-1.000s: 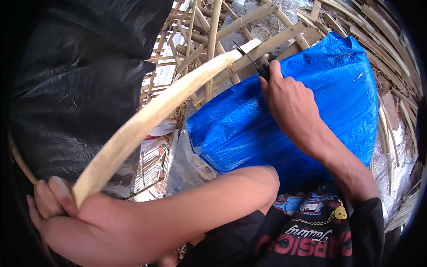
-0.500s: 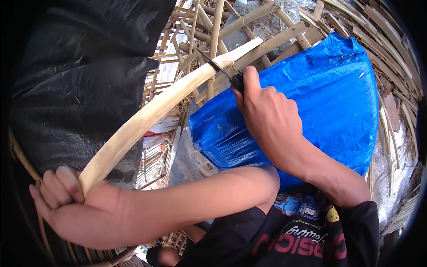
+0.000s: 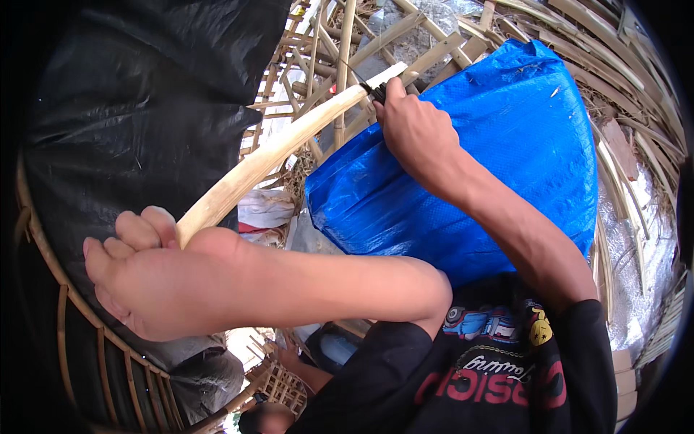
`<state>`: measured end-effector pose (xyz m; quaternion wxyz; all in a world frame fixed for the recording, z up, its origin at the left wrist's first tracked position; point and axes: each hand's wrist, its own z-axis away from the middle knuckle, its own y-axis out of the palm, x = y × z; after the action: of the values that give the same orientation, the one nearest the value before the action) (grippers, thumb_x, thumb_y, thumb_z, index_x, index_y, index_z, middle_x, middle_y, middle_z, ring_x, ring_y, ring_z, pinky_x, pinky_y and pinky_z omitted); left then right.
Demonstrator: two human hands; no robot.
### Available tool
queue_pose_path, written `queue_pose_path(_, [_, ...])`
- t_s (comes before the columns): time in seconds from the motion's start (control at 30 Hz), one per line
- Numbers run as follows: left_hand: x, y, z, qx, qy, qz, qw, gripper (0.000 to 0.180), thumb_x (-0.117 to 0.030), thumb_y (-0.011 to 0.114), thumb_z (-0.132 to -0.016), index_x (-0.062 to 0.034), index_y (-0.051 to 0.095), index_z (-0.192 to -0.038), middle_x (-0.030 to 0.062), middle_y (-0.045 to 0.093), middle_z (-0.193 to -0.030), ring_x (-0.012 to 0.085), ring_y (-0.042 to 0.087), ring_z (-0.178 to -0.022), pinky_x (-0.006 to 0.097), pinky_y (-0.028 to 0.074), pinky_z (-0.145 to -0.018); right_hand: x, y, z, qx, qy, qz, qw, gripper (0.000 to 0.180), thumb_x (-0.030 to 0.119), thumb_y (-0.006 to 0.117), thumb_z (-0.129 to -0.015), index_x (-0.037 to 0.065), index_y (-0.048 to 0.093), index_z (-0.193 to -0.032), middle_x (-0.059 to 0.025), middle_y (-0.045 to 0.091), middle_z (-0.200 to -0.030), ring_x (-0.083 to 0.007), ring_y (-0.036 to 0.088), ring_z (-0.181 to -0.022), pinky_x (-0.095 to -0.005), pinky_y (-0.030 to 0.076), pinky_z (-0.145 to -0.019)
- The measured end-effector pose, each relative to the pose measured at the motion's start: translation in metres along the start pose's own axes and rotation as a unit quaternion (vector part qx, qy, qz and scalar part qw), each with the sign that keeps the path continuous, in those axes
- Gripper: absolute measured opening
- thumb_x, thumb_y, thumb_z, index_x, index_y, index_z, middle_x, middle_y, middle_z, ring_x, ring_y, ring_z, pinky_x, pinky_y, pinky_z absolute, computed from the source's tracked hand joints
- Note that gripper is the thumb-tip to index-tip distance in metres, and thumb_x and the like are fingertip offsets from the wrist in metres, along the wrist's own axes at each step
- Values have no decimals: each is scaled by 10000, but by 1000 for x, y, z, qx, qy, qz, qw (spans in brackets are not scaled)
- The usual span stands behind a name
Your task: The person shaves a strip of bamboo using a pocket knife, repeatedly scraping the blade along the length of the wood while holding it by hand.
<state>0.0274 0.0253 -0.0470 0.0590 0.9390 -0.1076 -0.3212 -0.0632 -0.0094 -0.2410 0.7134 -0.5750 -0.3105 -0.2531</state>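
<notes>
A long pale strip of split bamboo (image 3: 269, 155) slants from the lower left up toward the top middle. My left hand (image 3: 141, 271) is closed around its near end, its palm side turned up. At the far end, my right hand (image 3: 421, 132) grips the black handle (image 3: 378, 92) of a knife, thumb along the top. The thin dark blade lies across the strip a little short of its tip; how deep it sits cannot be made out.
Below my right arm spreads a blue tarp (image 3: 499, 155). Black plastic sheeting (image 3: 137, 108) hangs on the left. Crossed bamboo slats (image 3: 390, 36) lie ahead, and more split strips (image 3: 614, 61) are piled at the far right. Another person's arm (image 3: 300, 365) shows at the bottom.
My left hand has moved up and to the right with the bamboo strip. My right hand has shifted slightly up and left, and the blade now crosses nearer the strip's tip.
</notes>
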Motion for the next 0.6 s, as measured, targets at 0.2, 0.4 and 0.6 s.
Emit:
queue_pose_path(0.2, [-11, 5, 1, -12, 35, -27, 999, 299, 29, 451, -916, 219, 526, -1134, 116, 479, -630, 157, 390, -490, 283, 383, -498, 5, -28, 19, 28, -30, -22, 999, 315, 287, 521, -1040, -23, 469, -1026, -243, 695, -761, -426, 705, -686, -522, 569, -571])
queue_pose_path(0.4, [16, -16, -23, 130, 93, 29, 987, 281, -11, 468, -940, 184, 584, -1105, 131, 574, -744, 164, 468, -553, 240, 443, -629, 3, -13, 23, 75, 55, 41, 995, 310, 278, 523, -1038, -23, 452, -1057, -250, 694, -745, -444, 698, -688, -529, 569, -578])
queue_pose_path(0.6, [-4, -15, 1, 116, 328, -206, 915, 385, -140, 565, -911, 148, 614, -1162, 126, 685, -883, 209, 671, -857, 324, 539, -886, -36, -14, -2, 35, 14, -12, 999, 299, 291, 511, -1046, -6, 483, -1021, -246, 689, -737, -450, 690, -690, -549, 559, -611])
